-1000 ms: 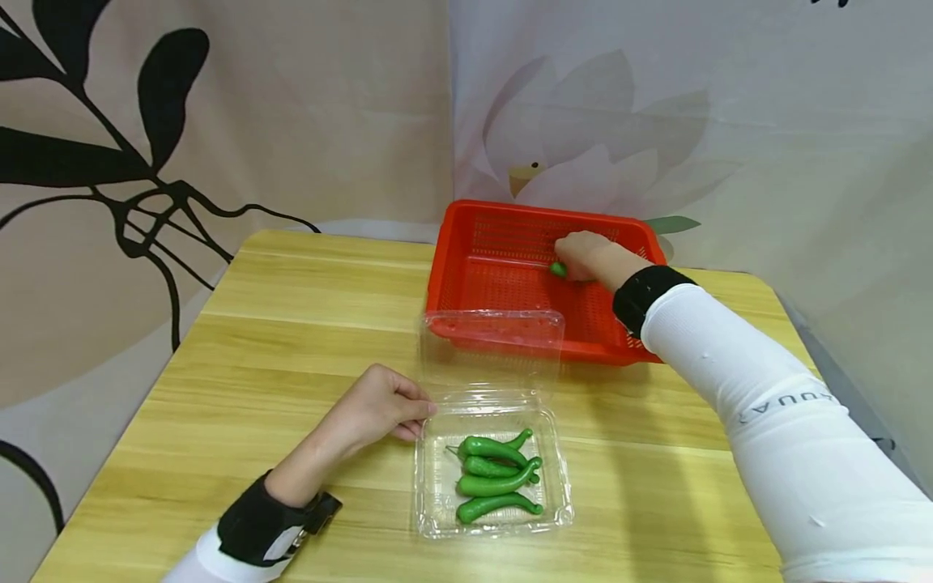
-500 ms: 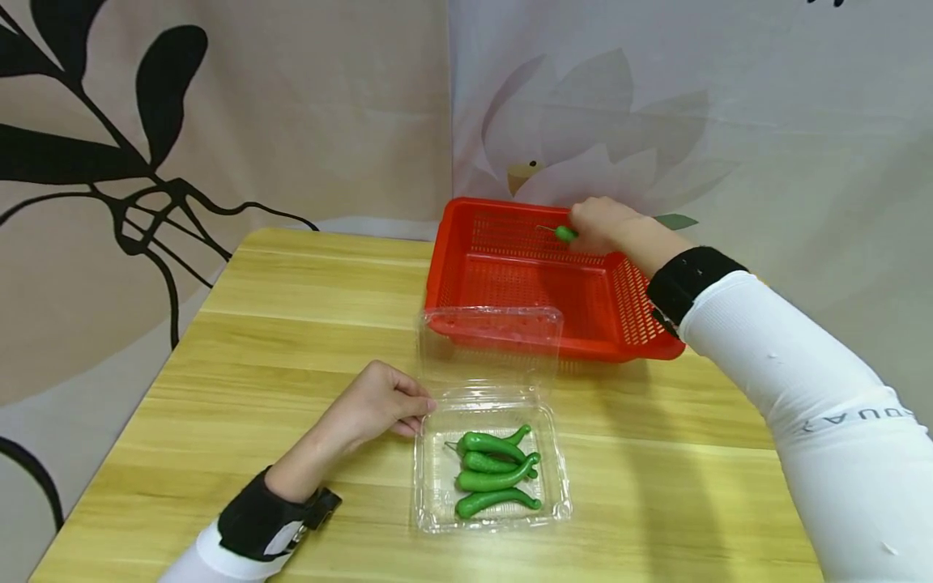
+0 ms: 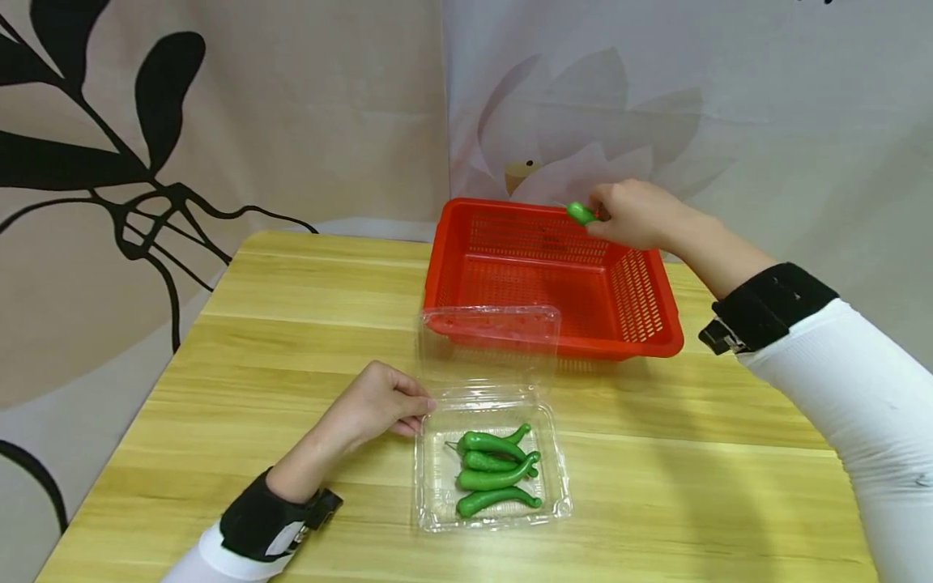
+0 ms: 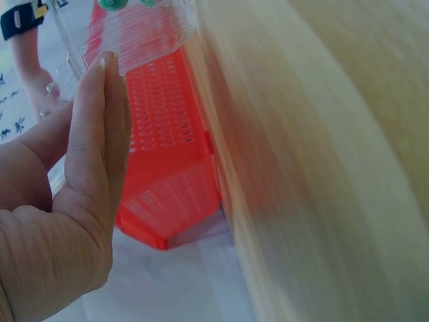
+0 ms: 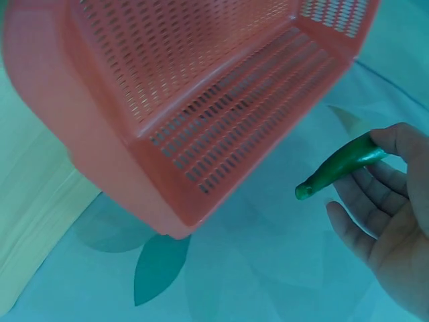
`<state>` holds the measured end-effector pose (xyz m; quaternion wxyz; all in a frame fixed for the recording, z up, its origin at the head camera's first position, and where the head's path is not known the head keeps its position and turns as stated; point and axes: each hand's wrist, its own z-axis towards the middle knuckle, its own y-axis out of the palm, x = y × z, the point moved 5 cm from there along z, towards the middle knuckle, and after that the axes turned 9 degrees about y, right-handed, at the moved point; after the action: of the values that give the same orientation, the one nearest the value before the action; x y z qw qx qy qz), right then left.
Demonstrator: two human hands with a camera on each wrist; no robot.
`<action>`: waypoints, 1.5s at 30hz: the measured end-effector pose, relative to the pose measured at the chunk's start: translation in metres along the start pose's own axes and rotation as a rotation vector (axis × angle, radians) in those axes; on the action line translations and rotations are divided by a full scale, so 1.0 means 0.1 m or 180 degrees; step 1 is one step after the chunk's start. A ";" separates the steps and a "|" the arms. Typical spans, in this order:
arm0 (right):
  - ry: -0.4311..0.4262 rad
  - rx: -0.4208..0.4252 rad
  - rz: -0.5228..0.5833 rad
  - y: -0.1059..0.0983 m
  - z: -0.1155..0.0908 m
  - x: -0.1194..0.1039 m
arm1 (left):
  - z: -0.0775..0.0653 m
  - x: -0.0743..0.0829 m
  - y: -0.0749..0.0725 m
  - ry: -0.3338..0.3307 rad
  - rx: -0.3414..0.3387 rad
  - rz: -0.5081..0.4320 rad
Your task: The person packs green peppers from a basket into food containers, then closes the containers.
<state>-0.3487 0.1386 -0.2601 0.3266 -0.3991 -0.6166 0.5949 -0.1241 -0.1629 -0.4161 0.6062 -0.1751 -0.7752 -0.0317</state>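
Above the far right rim of the red basket (image 3: 641, 304), my right hand (image 3: 634, 214) pinches a green chili pepper (image 3: 580, 213). The right wrist view shows this chili pepper (image 5: 340, 165) between thumb and fingers, with its narrow end sticking out. At the near middle of the table a clear plastic clamshell box (image 3: 550, 506) lies with its lid (image 3: 488, 348) folded back against the basket's front. Several green chili peppers (image 3: 490, 479) rest side by side inside the box. My left hand (image 3: 375, 401) holds the box's left edge near the hinge between thumb and fingers.
Light wooden table (image 3: 291, 324) extends to both sides of the box. Behind its far edge hangs a printed cloth backdrop (image 3: 328, 105). The basket stands at the back right, its perforated walls rising close to the backdrop.
Out of the basket, my right hand has lifted the chili pepper up and to the right, over the far rim. My left hand and the box have stayed put.
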 end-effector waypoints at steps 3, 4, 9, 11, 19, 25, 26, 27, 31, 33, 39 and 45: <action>-0.0073 0.0151 0.0104 -0.06 -0.13 -0.04 | 0.00 0.00 -0.01 0.0000 -0.0010 -0.0005; -0.0080 0.0189 0.0134 -0.07 -0.17 -0.05 | 0.00 0.00 -0.01 -0.0002 -0.0008 -0.0002; -0.0128 0.0354 0.0282 -0.13 -0.33 -0.15 | 0.01 -0.01 -0.03 -0.0004 0.0003 0.0030; -0.0182 0.0415 0.0370 -0.14 -0.39 -0.21 | 0.00 -0.01 -0.04 -0.0004 0.0000 0.0037; -0.0369 0.0638 0.0589 -0.12 -0.65 -0.47 | 0.01 -0.03 -0.05 -0.0012 0.0000 0.0019; -0.0699 0.1003 0.0695 -0.12 -0.89 -0.66 | 0.01 -0.03 -0.03 -0.0007 0.0005 -0.0004; -0.0809 0.1095 0.0716 -0.12 -0.93 -0.70 | 0.01 -0.03 -0.03 -0.0011 0.0013 -0.0008; -0.0936 0.1183 0.0736 -0.11 -0.98 -0.74 | 0.01 -0.03 -0.03 -0.0009 0.0010 -0.0008; -0.1356 0.1373 0.0831 -0.02 -1.16 -0.91 | 0.00 -0.02 -0.02 -0.0003 0.0008 0.0005; -0.1493 0.1349 0.0854 0.06 -1.23 -1.00 | 0.01 -0.03 -0.03 0.0001 0.0004 0.0016; -0.1653 0.1061 0.0848 0.37 -1.39 -1.24 | 0.01 -0.03 -0.03 -0.0002 0.0006 0.0012; -0.1862 0.0906 0.0798 0.67 -1.52 -1.45 | 0.01 -0.03 -0.03 -0.0006 -0.0007 0.0009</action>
<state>-0.1404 0.0810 -0.3044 0.1128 -0.2348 -0.5412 0.7995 -0.1253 -0.1658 -0.4191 0.6052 -0.1770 -0.7755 -0.0315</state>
